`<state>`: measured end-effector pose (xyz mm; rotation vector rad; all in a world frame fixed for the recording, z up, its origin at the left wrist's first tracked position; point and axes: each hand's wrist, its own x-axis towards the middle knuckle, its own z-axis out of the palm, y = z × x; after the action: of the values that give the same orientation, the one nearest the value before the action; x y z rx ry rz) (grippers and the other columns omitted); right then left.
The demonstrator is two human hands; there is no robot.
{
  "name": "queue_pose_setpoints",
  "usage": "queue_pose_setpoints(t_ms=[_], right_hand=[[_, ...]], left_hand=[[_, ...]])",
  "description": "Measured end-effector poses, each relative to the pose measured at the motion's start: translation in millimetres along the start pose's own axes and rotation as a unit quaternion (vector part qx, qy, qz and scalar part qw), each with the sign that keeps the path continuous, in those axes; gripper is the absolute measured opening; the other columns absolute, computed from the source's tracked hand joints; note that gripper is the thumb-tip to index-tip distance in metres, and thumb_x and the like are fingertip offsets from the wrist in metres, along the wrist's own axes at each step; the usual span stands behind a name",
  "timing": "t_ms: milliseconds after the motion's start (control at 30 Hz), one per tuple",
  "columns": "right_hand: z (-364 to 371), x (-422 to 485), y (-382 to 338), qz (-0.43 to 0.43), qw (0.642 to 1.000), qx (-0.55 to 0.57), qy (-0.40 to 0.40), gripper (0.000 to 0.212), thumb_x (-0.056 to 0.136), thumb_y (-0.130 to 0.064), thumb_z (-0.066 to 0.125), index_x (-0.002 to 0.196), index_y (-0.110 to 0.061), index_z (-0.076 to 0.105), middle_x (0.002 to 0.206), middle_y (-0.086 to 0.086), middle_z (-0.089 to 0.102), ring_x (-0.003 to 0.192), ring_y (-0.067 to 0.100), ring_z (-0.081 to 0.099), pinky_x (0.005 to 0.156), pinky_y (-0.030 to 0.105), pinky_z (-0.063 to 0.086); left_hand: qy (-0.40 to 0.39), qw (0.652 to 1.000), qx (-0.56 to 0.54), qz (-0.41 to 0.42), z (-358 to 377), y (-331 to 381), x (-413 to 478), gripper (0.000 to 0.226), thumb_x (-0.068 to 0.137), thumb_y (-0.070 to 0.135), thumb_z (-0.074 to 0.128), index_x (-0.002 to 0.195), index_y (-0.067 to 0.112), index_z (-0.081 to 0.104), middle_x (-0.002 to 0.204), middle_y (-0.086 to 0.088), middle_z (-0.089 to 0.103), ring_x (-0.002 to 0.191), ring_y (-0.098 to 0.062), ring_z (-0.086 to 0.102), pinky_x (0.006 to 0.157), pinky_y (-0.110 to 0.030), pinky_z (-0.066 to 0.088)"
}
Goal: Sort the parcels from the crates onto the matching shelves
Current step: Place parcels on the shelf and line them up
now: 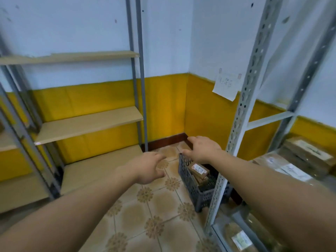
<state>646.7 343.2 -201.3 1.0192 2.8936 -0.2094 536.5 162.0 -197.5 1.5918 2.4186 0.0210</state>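
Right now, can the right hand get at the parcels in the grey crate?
Probably yes: the right hand hovers open above the crate, whose top is uncovered, parcels exposed.

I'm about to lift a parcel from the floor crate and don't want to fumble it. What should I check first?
1. Hands free: left hand and right hand are open and hold nothing. Ok.
2. Stock left: brown cardboard parcels lie in the dark grey slatted plastic crate. Ok.
3. Parcel labels readable: too blurred. Cannot tell.
4. Shelf space: beige wooden shelf boards on the left are bare. Ok.
5. White paper sign on the wall legible: writing unclear. Cannot tell.
6. Reach: perforated grey metal upright crosses the crate's right side in this view; whether it blocks the reach, cannot tell.
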Motion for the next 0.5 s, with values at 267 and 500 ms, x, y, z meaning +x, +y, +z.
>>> queue_pose_setpoints(t_ms=[267, 500], right_hand=[[-8.4, 129.1, 42.6, 0.006, 0.998, 0.055, -0.003, 0.065, 0.095, -0.065, 0.042, 0.147, -0.026, 0.039, 0.139, 0.006, 0.051, 0.122, 0.028, 0.051, 0.092, 0.041, 0.049], [0.2, 208.6, 82.5, 0.071, 0.994, 0.067, -0.042, 0.073, 0.099, -0.060, 0.041, 0.157, -0.018, 0.024, 0.156, 0.011, 0.036, 0.139, 0.032, 0.038, 0.107, 0.043, 0.039]], left_hand=[[-0.023, 0.999, -0.012, -0.033, -25.4, -28.2, 113.6, 0.068, 0.095, 0.044, 0.054, 0.153, 0.025, 0.023, 0.156, -0.002, 0.030, 0.139, -0.023, 0.033, 0.110, -0.035, 0.034], [-0.057, 0.998, 0.013, 0.002, -29.2, -40.5, 221.3, 0.067, 0.094, 0.046, 0.054, 0.151, 0.023, 0.028, 0.150, -0.004, 0.037, 0.134, -0.023, 0.038, 0.106, -0.033, 0.036]])
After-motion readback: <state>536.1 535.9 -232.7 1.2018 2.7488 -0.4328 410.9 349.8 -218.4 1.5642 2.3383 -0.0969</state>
